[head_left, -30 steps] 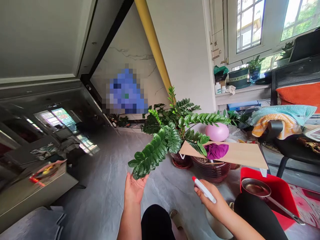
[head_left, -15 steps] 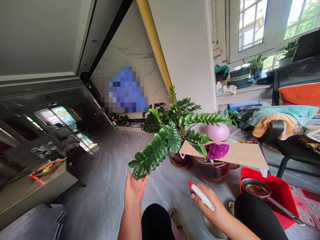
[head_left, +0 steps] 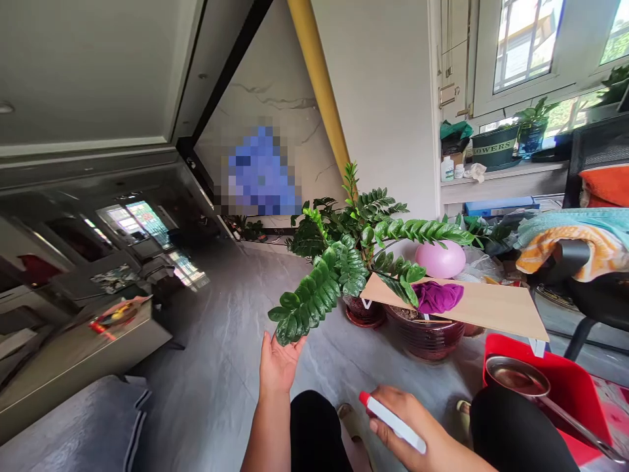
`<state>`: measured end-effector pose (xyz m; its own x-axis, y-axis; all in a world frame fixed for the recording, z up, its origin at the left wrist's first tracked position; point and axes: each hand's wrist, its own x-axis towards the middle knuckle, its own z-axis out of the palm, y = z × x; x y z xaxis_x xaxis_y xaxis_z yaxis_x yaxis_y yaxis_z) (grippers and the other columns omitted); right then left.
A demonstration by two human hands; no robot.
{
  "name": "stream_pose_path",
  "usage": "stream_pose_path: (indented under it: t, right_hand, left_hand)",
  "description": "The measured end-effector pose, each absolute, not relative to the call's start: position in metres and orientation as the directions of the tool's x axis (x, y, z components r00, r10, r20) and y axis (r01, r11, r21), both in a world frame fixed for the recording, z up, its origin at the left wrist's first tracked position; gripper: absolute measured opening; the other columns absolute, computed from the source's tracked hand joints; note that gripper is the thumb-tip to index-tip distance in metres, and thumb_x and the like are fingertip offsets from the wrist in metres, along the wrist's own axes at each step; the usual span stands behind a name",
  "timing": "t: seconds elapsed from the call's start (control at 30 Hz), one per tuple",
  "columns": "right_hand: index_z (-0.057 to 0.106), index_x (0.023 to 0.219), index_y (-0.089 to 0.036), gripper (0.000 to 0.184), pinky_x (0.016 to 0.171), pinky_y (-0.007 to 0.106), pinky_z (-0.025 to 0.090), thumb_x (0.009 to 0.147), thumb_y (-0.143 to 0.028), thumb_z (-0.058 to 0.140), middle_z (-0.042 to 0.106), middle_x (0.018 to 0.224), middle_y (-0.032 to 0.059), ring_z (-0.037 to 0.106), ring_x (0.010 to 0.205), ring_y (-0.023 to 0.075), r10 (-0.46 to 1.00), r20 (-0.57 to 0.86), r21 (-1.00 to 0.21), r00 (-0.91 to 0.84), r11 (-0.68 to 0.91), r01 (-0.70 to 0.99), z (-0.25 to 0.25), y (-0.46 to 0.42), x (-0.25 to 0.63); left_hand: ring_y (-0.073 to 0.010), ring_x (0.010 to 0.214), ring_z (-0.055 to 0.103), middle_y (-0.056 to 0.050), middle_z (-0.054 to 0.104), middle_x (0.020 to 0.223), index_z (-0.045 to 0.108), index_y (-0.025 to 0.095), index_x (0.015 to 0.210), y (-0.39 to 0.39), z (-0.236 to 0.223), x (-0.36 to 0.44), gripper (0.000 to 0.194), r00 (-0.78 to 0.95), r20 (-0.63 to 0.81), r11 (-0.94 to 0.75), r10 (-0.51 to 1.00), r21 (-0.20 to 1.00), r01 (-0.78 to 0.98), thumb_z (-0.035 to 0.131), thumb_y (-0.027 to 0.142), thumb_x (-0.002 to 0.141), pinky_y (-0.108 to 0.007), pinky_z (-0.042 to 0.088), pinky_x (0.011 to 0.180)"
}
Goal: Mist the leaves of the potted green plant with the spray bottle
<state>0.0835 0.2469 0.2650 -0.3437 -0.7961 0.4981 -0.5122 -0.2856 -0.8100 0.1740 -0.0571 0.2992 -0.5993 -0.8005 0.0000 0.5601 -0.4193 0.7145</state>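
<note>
Item: left hand (head_left: 280, 364), palm up, thumb and fingers spread beneath the tip of a drooping ZZ-plant frond (head_left: 314, 295); fingertips behind leaves, so I cannot tell how firmly they press. Hazard: should I pull down or twist, the stem could crease or leaflets snap off.

Item: right hand (head_left: 405, 419), closed around a white pen-like tube (head_left: 396, 423), red end forward, apart from the foliage. Hazard: a loose grip could drop it to the floor (head_left: 221, 367).

Item: wooden board (head_left: 501, 307) above a glazed pot (head_left: 427, 341), bearing a purple cloth (head_left: 439, 297); leaves overlap its near end. Hazard: a jerk on the plant could drag the cloth or shift the board.

Item: saucepan (head_left: 515, 375) at a red tub (head_left: 590, 406), handle jutting outward near the right knee (head_left: 506, 419). Hazard: if I swing that knee, it could tip.
</note>
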Motion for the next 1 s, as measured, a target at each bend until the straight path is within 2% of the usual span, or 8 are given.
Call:
stream_pose_path:
  t: [0.17,0.23,0.43,0.57,0.67,0.8,0.9,1.0]
  right_hand:
    - [0.057,0.085,-0.022,0.030,0.068,0.028,0.048,0.106,-0.041,0.046,0.061,0.082,0.0022,0.058,0.072,0.0173,-0.772,0.431,-0.833,-0.468,-0.141,-0.534,0.249,0.246,0.071]
    - [0.056,0.086,-0.022,0.030,0.069,0.028,0.047,0.107,-0.042,0.044,0.061,0.084,0.0024,0.058,0.074,0.0176,-0.762,0.421,-0.841,-0.492,-0.126,-0.526,0.251,0.245,0.068]
    - [0.059,0.091,-0.022,0.029,0.072,0.029,0.049,0.107,-0.041,0.044,0.063,0.085,0.0036,0.059,0.076,0.0179,-0.829,0.428,-0.818,-0.359,-0.186,-0.545,0.252,0.244,0.077]
    - [0.067,0.107,-0.024,0.027,0.083,0.032,0.054,0.103,-0.047,0.054,0.069,0.098,0.0073,0.065,0.089,0.0220,-0.708,0.452,-0.847,-0.543,-0.147,-0.512,0.221,0.244,0.070]
    - [0.069,0.103,-0.023,0.029,0.083,0.035,0.055,0.102,-0.048,0.055,0.070,0.098,0.0090,0.065,0.089,0.0239,-0.638,0.468,-0.848,-0.612,-0.128,-0.515,0.211,0.244,0.059]
    - [0.062,0.092,-0.022,0.032,0.072,0.031,0.051,0.106,-0.045,0.046,0.065,0.089,0.0065,0.061,0.079,0.0205,-0.722,0.466,-0.830,-0.512,-0.156,-0.536,0.234,0.243,0.059]
    - [0.056,0.090,-0.021,0.030,0.070,0.029,0.047,0.108,-0.041,0.043,0.061,0.087,0.0038,0.058,0.077,0.0173,-0.799,0.456,-0.810,-0.392,-0.189,-0.556,0.252,0.240,0.068]
    - [0.054,0.088,-0.021,0.030,0.070,0.028,0.046,0.108,-0.040,0.042,0.058,0.085,0.0024,0.055,0.075,0.0162,-0.778,0.469,-0.808,-0.418,-0.187,-0.559,0.251,0.235,0.069]
  left_hand:
    - [-0.0331,0.136,0.054,-0.010,0.068,0.133,0.073,0.023,0.119,-0.061,0.294,0.174,0.046,-0.595,0.008,-0.406,-0.804,0.724,0.558,0.045,0.056,0.101,-0.061,0.038,0.119]
    - [-0.0330,0.137,0.053,-0.010,0.066,0.135,0.072,0.024,0.119,-0.061,0.292,0.173,0.046,-0.601,0.022,-0.403,-0.799,0.722,0.563,0.047,0.056,0.100,-0.061,0.038,0.119]
    - [-0.0338,0.136,0.054,-0.012,0.066,0.135,0.072,0.022,0.121,-0.061,0.292,0.172,0.046,-0.597,0.021,-0.408,-0.802,0.710,0.574,0.048,0.055,0.100,-0.062,0.037,0.119]
    - [-0.0335,0.137,0.053,-0.012,0.067,0.135,0.072,0.023,0.121,-0.063,0.291,0.173,0.044,-0.604,0.028,-0.413,-0.796,0.705,0.577,0.048,0.054,0.100,-0.062,0.037,0.119]
    - [-0.0338,0.139,0.051,-0.012,0.066,0.135,0.072,0.023,0.120,-0.064,0.290,0.173,0.044,-0.605,0.032,-0.414,-0.796,0.701,0.582,0.048,0.054,0.100,-0.063,0.036,0.119]
    - [-0.0334,0.139,0.051,-0.011,0.066,0.136,0.072,0.022,0.121,-0.060,0.294,0.172,0.045,-0.591,-0.004,-0.431,-0.807,0.687,0.585,0.043,0.052,0.103,-0.062,0.035,0.120]
    - [-0.0323,0.139,0.051,-0.009,0.066,0.136,0.070,0.023,0.125,-0.057,0.298,0.173,0.045,-0.594,-0.027,-0.452,-0.804,0.676,0.582,0.040,0.049,0.105,-0.061,0.035,0.121]
    - [-0.0325,0.139,0.051,-0.009,0.066,0.137,0.071,0.024,0.125,-0.055,0.299,0.174,0.045,-0.595,-0.037,-0.458,-0.803,0.678,0.575,0.039,0.049,0.105,-0.060,0.034,0.122]
